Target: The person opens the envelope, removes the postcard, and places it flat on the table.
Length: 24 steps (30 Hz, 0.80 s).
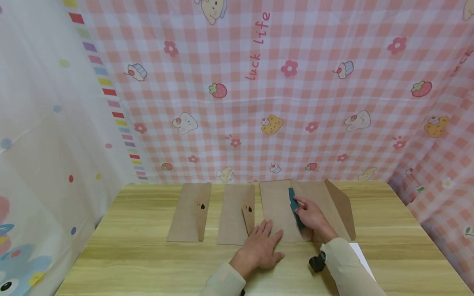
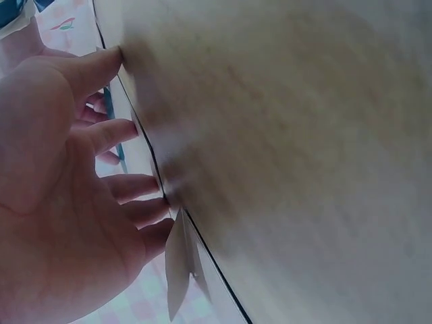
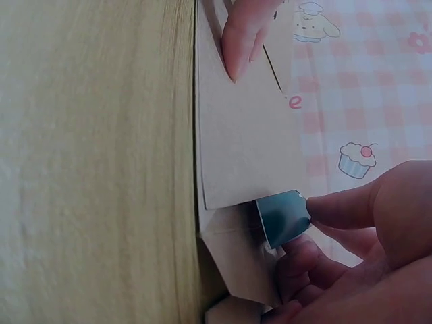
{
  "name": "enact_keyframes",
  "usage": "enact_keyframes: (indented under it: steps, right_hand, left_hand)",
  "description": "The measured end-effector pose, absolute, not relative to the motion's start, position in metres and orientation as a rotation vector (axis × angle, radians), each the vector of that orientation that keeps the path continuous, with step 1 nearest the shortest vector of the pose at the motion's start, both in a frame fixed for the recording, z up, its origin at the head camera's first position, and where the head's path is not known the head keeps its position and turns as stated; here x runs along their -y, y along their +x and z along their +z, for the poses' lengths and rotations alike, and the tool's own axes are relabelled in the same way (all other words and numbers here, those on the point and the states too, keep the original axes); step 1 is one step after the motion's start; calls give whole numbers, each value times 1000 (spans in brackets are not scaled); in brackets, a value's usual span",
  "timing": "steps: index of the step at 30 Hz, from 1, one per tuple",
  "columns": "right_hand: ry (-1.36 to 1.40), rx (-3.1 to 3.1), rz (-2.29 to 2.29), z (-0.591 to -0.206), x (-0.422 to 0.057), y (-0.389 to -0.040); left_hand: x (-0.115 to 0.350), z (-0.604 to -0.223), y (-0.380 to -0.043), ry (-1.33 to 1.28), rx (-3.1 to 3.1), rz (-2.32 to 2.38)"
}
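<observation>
In the head view, my right hand [image 1: 312, 213] pinches a thin teal card [image 1: 294, 207] between thumb and fingers. The card stands at a slant by the opened flap of a brown paper envelope [image 1: 274, 205]. The right wrist view shows the teal card [image 3: 283, 219] at the envelope's edge; how much of it lies inside is hidden. My left hand [image 1: 261, 248] lies with its fingers spread, its fingertips at the envelope's lower left edge. In the left wrist view those fingers look straight and hold nothing.
Two more brown envelopes, one far left [image 1: 185, 211] and one left of centre [image 1: 233, 216], lie with flaps partly raised. Another, with its flap [image 1: 340, 205] standing open, is at the right. A white sheet [image 1: 361, 257] pokes out by my right sleeve. A checked cloth [image 1: 237, 102] hangs behind the table.
</observation>
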State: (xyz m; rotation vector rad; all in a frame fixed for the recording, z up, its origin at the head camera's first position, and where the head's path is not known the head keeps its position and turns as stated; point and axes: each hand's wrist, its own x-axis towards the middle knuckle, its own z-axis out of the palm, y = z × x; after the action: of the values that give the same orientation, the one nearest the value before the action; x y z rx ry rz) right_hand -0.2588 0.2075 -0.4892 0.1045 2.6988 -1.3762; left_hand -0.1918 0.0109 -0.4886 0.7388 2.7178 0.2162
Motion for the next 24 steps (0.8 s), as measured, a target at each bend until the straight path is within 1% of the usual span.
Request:
enact_keyframes:
  steps: [24]
  right_hand:
    - [165, -2708, -1442, -492, -210, -260]
  left_hand:
    - [-10, -486, -191, 742, -2690, 227]
